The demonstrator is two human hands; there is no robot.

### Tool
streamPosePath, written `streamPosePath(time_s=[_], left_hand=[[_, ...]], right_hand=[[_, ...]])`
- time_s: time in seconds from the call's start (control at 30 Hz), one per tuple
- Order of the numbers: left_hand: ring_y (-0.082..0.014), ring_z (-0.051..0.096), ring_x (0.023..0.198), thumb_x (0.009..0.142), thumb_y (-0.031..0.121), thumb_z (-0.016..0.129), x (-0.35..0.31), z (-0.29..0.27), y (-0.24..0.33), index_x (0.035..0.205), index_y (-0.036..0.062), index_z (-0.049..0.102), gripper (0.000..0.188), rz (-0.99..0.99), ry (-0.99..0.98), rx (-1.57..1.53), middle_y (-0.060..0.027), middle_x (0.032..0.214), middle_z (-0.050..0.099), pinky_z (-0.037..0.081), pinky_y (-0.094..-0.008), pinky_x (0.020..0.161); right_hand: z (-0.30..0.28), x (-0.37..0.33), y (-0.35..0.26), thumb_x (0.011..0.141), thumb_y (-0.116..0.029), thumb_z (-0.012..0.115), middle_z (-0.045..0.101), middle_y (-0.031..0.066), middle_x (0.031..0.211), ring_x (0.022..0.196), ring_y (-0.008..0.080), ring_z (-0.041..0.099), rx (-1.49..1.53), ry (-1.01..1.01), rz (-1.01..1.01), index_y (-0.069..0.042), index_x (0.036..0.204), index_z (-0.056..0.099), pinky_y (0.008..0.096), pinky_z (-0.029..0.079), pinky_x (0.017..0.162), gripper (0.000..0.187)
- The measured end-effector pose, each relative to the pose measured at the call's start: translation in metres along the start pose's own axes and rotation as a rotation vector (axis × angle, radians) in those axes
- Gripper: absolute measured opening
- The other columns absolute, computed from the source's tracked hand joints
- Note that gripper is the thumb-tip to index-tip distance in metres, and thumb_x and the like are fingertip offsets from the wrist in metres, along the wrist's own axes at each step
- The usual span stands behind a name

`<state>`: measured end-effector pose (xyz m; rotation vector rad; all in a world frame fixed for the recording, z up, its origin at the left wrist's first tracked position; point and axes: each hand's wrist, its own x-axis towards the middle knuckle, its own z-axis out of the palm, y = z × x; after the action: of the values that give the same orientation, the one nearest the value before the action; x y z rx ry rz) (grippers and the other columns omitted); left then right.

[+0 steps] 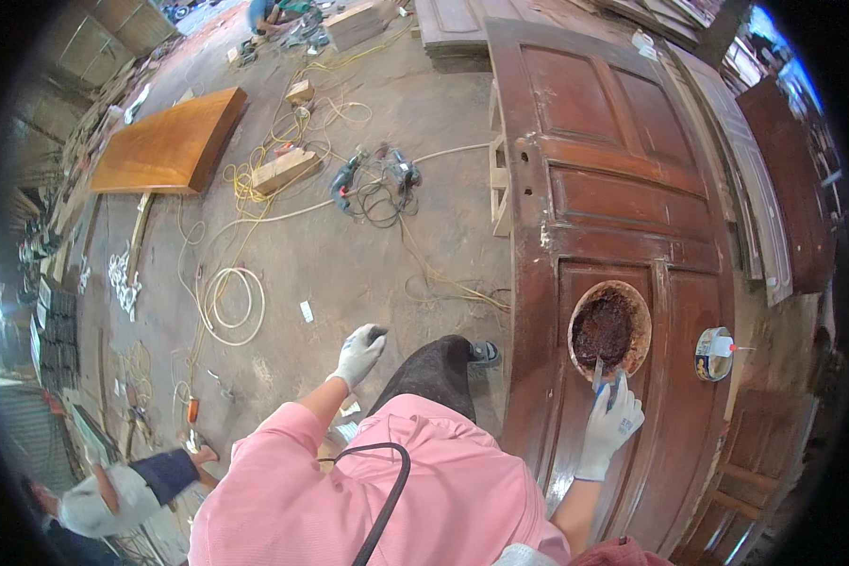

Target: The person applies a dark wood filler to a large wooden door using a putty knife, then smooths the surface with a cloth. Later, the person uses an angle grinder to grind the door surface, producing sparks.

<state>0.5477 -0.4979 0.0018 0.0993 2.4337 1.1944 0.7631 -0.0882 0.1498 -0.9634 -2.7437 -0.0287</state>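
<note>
- Head view: right hand point(609, 426), gloved, grip closed on a putty knife point(598, 374), blade dipped into the bowl of dark brown filler point(608, 329) resting on the panelled door point(613, 179).
- Left hand point(359, 354) hangs empty, fingers loosely curled, off the door.
- Judgement: loading filler; the door panels appear mostly unfilled.

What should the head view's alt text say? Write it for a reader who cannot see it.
A person in a pink top leans over a dark brown panelled door, the gloved right hand holding a small tool in a round bowl of dark brown paste. The gloved left hand hangs free above the cable-strewn concrete floor.
</note>
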Motion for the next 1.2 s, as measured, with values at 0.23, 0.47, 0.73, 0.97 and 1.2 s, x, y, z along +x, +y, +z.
streamPosePath(time_s=[0.23,0.47,0.73,0.97,1.2], left_hand=[[-0.0404,0.066,0.098,0.086,0.031,0.061,-0.083,-0.035,-0.102,0.095,0.0028,0.066,0.030,-0.304,-0.022,0.206,-0.0222,0.101,0.070,0.051,-0.0466,0.086],[-0.0359,0.067,0.086,0.085,0.027,0.061,-0.090,-0.053,-0.119,0.090,0.0019,0.065,0.026,-0.262,0.122,0.221,-0.0207,0.088,0.068,0.051,-0.0443,0.077],[-0.0166,0.064,0.092,0.092,0.019,0.064,-0.037,-0.044,-0.016,0.108,0.0010,0.069,0.025,-0.038,-0.092,-0.243,-0.0138,0.098,0.070,0.051,-0.0330,0.084],[-0.0302,0.055,0.125,0.108,0.043,0.043,-0.030,-0.072,0.115,0.131,0.0043,0.062,0.049,0.614,-0.633,-0.321,-0.0134,0.130,0.062,0.039,-0.0400,0.111],[-0.0276,0.060,0.111,0.108,0.046,0.044,-0.001,-0.116,0.131,0.121,0.0018,0.066,0.051,0.592,-0.647,-0.421,-0.0138,0.113,0.066,0.045,-0.0403,0.101]], right_hand=[[-0.013,-0.064,-0.030,0.096,-0.019,0.064,0.059,0.0103,0.088,0.088,0.0306,0.056,0.169,-0.018,-0.096,-0.008,0.126,0.067,0.0453,0.041,0.081,0.032],[-0.003,-0.108,-0.064,0.092,-0.016,0.064,0.065,0.0099,0.091,0.090,0.0308,0.057,0.326,-0.191,-0.259,-0.011,0.120,0.068,0.0454,0.042,0.082,0.029],[0.003,-0.084,-0.124,0.089,-0.015,0.068,0.062,0.0101,0.092,0.088,0.0310,0.056,0.516,-0.273,-0.475,-0.006,0.118,0.066,0.0450,0.044,0.081,0.030],[-0.022,-0.017,-0.237,0.085,-0.015,0.070,0.062,0.0136,0.093,0.092,0.0347,0.057,0.637,-0.329,-0.733,-0.002,0.103,0.065,0.0459,0.045,0.086,0.023],[-0.042,0.018,-0.285,0.085,-0.017,0.070,0.060,0.0140,0.083,0.084,0.0358,0.057,0.648,-0.225,-0.821,-0.003,0.086,0.061,0.0472,0.044,0.079,0.017]])
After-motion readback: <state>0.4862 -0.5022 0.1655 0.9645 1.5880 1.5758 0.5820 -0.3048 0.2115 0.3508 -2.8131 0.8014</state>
